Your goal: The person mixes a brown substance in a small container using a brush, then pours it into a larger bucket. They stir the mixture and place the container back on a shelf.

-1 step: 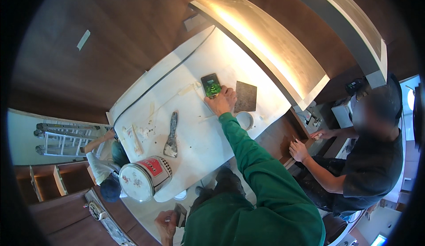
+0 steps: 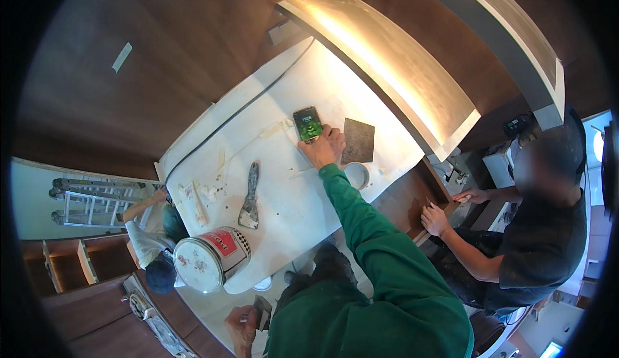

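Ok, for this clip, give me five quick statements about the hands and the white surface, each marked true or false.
1. The right hand is at the near end of the phone. True.
2. The phone's screen is dark. False: it is lit, with green on it.
3. The scraper lies on the white surface, apart from both hands. True.
4. The left hand is empty. False: it holds a grey block.
5. The can is right of the scraper. False: the can is on its left.

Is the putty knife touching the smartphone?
Apart: the head view shows a stretch of white worktop between the putty knife and the smartphone.
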### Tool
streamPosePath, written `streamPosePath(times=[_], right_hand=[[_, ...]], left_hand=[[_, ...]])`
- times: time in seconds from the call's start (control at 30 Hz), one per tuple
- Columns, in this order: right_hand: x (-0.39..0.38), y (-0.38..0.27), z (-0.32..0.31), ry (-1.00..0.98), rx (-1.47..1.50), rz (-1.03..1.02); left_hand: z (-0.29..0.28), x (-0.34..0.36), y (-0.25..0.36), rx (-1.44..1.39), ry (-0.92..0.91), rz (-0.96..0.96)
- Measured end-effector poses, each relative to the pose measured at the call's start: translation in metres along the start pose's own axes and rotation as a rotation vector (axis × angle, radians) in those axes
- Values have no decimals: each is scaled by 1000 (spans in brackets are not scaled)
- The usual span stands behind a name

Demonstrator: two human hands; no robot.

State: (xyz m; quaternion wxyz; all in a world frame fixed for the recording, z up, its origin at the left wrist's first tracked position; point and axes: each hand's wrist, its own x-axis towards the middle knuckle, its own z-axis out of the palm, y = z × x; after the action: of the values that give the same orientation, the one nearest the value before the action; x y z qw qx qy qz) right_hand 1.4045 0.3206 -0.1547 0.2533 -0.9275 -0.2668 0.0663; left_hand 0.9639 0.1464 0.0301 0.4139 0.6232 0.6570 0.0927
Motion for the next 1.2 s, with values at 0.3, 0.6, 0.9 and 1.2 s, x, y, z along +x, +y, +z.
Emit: streamPosePath(times=[0.3, 0.6, 0.9, 1.2], right_hand=[[-3, 2, 2, 51, 18, -24], [-6, 4, 4, -58, 10, 42], [1, -2, -3, -68, 29, 8], [-52, 16, -38, 139, 173, -152]], left_hand=[[-1, 5, -5, 15, -11, 39], [-8, -6, -39, -57, -13, 26], [-2, -21, -22, -2, 28, 14], [2, -36, -52, -28, 22, 91]])
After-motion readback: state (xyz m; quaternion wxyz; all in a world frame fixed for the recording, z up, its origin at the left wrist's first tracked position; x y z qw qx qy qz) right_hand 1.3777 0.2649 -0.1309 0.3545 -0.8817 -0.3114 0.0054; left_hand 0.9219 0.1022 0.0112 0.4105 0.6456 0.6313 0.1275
